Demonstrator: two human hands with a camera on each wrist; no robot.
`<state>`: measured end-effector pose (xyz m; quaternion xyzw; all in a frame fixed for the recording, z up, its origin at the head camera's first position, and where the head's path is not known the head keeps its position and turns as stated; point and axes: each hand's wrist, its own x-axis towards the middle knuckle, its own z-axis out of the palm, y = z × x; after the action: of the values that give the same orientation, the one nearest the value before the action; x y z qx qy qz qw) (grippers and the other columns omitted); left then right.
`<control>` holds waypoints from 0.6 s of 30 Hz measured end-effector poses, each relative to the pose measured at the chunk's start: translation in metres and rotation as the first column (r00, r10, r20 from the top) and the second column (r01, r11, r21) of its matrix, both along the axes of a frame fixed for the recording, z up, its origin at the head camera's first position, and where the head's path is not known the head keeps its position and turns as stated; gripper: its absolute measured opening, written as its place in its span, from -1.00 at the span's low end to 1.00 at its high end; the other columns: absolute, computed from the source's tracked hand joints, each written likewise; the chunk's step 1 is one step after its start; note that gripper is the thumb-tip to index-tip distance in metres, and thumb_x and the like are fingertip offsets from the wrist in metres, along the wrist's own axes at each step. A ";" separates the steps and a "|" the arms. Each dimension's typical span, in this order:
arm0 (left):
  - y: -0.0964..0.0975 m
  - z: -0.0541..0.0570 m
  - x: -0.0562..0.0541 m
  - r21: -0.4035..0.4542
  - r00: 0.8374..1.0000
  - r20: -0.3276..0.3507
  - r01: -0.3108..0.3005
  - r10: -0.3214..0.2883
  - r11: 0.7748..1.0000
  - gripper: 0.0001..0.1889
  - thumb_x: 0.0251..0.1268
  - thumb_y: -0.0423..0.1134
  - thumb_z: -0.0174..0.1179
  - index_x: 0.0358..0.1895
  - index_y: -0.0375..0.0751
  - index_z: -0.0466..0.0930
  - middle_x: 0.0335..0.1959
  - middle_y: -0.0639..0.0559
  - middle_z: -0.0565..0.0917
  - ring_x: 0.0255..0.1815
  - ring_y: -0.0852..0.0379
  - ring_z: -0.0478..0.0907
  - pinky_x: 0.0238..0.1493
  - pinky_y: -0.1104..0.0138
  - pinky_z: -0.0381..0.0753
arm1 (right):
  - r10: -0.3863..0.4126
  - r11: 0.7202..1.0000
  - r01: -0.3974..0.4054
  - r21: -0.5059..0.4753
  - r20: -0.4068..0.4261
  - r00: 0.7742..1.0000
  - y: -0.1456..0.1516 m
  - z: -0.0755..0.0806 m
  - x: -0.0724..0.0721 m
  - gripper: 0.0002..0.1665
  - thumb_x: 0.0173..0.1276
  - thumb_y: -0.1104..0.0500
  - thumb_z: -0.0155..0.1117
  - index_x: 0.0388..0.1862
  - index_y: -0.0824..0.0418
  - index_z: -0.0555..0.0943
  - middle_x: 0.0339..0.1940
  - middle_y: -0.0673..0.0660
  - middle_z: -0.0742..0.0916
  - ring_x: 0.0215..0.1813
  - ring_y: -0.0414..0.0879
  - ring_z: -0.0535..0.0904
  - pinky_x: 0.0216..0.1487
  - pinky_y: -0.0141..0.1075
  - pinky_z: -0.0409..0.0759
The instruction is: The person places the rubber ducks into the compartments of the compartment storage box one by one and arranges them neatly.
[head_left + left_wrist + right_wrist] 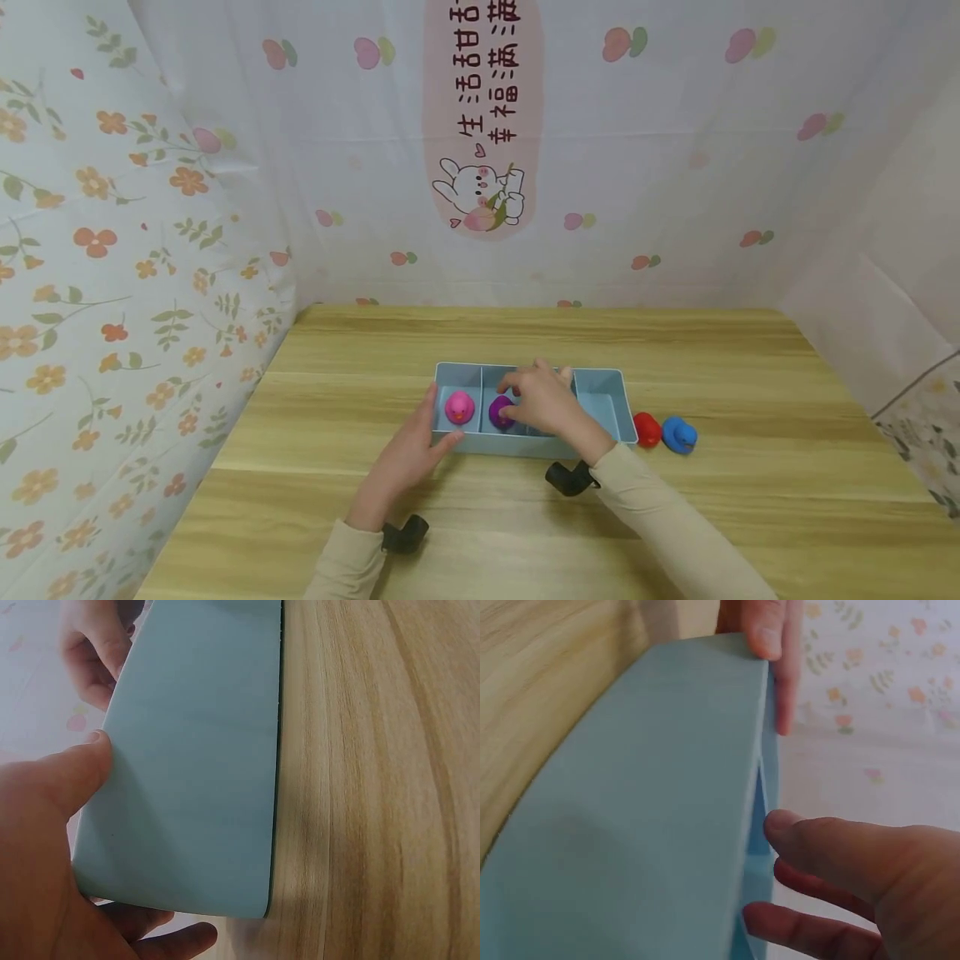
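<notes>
Just below the right hand (543, 400), the purple duck (495, 407) lies in the tray (495, 445).

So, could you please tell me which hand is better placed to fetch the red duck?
Probably the right hand: it is nearer the red duck, while the left hand holds the tray at its left end.
</notes>
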<state>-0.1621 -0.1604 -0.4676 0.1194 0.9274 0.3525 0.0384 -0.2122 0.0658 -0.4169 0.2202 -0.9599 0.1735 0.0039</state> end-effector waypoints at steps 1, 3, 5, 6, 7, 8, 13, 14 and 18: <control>0.000 0.000 0.000 0.000 1.000 -0.002 0.000 0.000 1.000 -0.07 0.35 0.10 0.11 0.53 -0.28 -0.23 0.49 -0.29 0.10 0.47 -0.21 0.13 0.45 -0.02 0.15 | -0.002 1.000 0.002 -0.018 0.006 1.000 0.002 0.001 0.000 -0.68 0.04 0.01 0.53 -0.19 0.02 0.74 -0.36 0.00 0.72 -0.29 -0.10 0.31 -0.26 -0.06 0.05; 0.001 -0.001 -0.001 0.000 1.000 -0.009 0.002 -0.002 1.000 -0.07 0.35 0.10 0.11 0.53 -0.29 -0.23 0.49 -0.30 0.10 0.47 -0.22 0.12 0.45 -0.02 0.15 | -0.009 0.999 0.009 -0.053 0.015 1.000 0.006 0.004 0.000 -0.69 0.05 0.03 0.53 -0.19 0.03 0.74 -0.34 0.00 0.73 -0.28 -0.09 0.33 -0.24 -0.05 0.03; 0.001 -0.002 -0.002 -0.008 1.000 -0.006 -0.003 0.003 1.000 -0.07 0.35 0.09 0.11 0.53 -0.28 -0.24 0.49 -0.29 0.09 0.47 -0.21 0.12 0.45 -0.01 0.15 | -0.011 0.997 0.013 -0.077 0.027 1.000 0.010 0.007 -0.001 -0.69 0.06 0.05 0.51 -0.17 0.03 0.74 -0.30 0.01 0.75 -0.25 -0.08 0.35 -0.22 -0.05 0.01; 0.001 -0.002 -0.002 -0.011 1.000 -0.009 -0.005 0.005 1.000 -0.07 0.35 0.09 0.11 0.53 -0.28 -0.24 0.49 -0.29 0.09 0.47 -0.21 0.12 0.45 -0.01 0.15 | -0.011 0.996 0.014 -0.085 0.031 0.999 0.012 0.008 -0.001 -0.69 0.07 0.05 0.51 -0.16 0.03 0.74 -0.29 0.00 0.75 -0.23 -0.08 0.36 -0.21 -0.05 0.00; 0.001 -0.002 -0.002 -0.016 1.000 -0.012 -0.008 0.007 1.000 -0.07 0.35 0.09 0.11 0.53 -0.29 -0.24 0.49 -0.30 0.10 0.47 -0.22 0.13 0.45 -0.01 0.15 | -0.010 0.996 0.013 -0.088 0.028 1.000 0.013 0.009 -0.001 -0.69 0.07 0.05 0.51 -0.16 0.02 0.73 -0.29 0.00 0.75 -0.22 -0.07 0.37 -0.21 -0.04 0.01; 0.001 -0.002 -0.002 -0.016 1.000 -0.014 -0.009 0.008 1.000 -0.07 0.35 0.08 0.11 0.53 -0.29 -0.23 0.49 -0.30 0.11 0.47 -0.22 0.13 0.45 -0.01 0.15 | -0.009 0.996 0.011 -0.090 0.027 1.000 0.016 0.010 -0.001 -0.68 0.07 0.05 0.51 -0.15 0.02 0.73 -0.28 -0.01 0.75 -0.21 -0.07 0.38 -0.22 -0.05 0.01; 0.001 -0.001 -0.001 -0.021 1.000 -0.021 -0.010 0.009 1.000 -0.08 0.34 0.07 0.12 0.52 -0.31 -0.21 0.47 -0.33 0.13 0.46 -0.24 0.15 0.44 -0.02 0.17 | -0.007 0.994 0.010 -0.111 0.033 0.999 0.027 0.013 0.000 -0.65 0.06 0.04 0.52 -0.12 0.01 0.73 -0.24 -0.01 0.75 -0.19 -0.06 0.38 -0.22 -0.05 0.00; 0.001 -0.001 -0.001 -0.020 1.000 -0.022 -0.008 0.008 1.000 -0.08 0.34 0.07 0.12 0.52 -0.32 -0.20 0.47 -0.34 0.14 0.45 -0.25 0.15 0.44 -0.03 0.17 | -0.010 0.993 0.015 -0.118 0.039 0.999 0.029 0.014 0.001 -0.64 0.06 0.03 0.52 -0.12 0.02 0.72 -0.23 -0.01 0.75 -0.18 -0.06 0.38 -0.22 -0.05 -0.01; 0.001 -0.002 0.000 -0.024 1.000 -0.022 -0.011 0.011 1.000 -0.09 0.35 0.06 0.11 0.52 -0.33 -0.20 0.46 -0.36 0.15 0.45 -0.26 0.16 0.44 -0.03 0.17 | -0.021 0.990 0.027 -0.141 0.049 0.999 0.038 0.015 0.004 -0.63 0.06 0.02 0.52 -0.11 0.02 0.72 -0.22 0.00 0.75 -0.16 -0.05 0.39 -0.20 -0.02 -0.02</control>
<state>-0.1620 -0.1596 -0.4695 0.1178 0.9326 0.3400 0.0277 -0.2084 0.1042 -0.4016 0.2036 -0.9476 0.2463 -0.0012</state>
